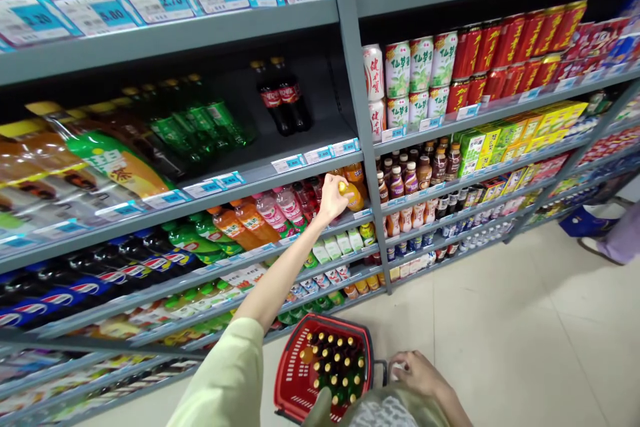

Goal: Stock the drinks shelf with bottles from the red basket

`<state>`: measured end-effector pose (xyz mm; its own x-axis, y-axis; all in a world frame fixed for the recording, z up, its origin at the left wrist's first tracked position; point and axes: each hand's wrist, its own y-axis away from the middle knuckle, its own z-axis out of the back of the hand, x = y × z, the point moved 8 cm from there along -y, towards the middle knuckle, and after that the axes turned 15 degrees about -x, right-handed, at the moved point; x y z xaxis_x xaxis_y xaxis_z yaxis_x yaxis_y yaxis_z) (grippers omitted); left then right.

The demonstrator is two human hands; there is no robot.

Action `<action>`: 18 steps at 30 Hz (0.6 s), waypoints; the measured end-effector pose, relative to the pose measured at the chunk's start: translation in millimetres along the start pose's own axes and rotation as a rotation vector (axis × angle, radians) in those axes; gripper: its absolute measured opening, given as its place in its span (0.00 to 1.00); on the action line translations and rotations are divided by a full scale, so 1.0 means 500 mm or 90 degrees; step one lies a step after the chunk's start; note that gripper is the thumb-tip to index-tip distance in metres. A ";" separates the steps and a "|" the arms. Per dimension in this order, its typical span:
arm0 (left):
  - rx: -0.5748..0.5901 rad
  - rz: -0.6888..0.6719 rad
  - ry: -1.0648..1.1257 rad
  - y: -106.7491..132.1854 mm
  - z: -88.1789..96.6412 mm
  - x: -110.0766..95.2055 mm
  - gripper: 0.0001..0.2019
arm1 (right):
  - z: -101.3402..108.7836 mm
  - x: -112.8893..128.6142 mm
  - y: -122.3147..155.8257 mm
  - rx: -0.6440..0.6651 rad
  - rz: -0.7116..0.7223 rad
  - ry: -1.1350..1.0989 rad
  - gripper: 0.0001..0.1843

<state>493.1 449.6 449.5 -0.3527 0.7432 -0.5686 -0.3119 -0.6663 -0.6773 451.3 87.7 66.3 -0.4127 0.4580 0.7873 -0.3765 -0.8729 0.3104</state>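
Observation:
My left hand (332,198) reaches out on a pale green sleeve to the third shelf, its fingers closed round an orange drink bottle (353,195) at the right end of that row. Beside it stand pink bottles (280,208) and more orange bottles (243,223). Low down, my right hand (416,371) is curled on the grey handle (383,369) of a red shopping basket (293,373). The basket holds several dark bottles with yellow caps (336,365).
Grey shelves of drinks fill the left and middle, split by an upright post (361,120). Cans (420,73) and small bottles (425,170) sit on the right-hand unit. The tiled floor (525,333) stretches right, where another person's foot (613,247) and a blue basket (583,221) show.

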 end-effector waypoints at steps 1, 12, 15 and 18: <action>-0.001 0.009 -0.005 -0.005 -0.003 0.004 0.17 | -0.001 0.004 -0.001 0.008 0.025 -0.010 0.19; -0.023 0.084 -0.056 -0.038 -0.004 0.060 0.15 | -0.010 0.009 -0.011 0.021 0.067 -0.020 0.18; -0.033 0.089 -0.062 -0.038 0.003 0.067 0.18 | -0.017 0.015 -0.012 0.027 0.063 -0.022 0.19; -0.035 0.092 -0.075 -0.040 0.003 0.068 0.22 | -0.021 0.024 -0.011 0.030 0.050 -0.008 0.19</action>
<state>486.0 488.2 444.5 -0.4917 0.6260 -0.6053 -0.2030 -0.7584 -0.6194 439.5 100.0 68.4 -0.4290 0.3858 0.8168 -0.3036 -0.9132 0.2718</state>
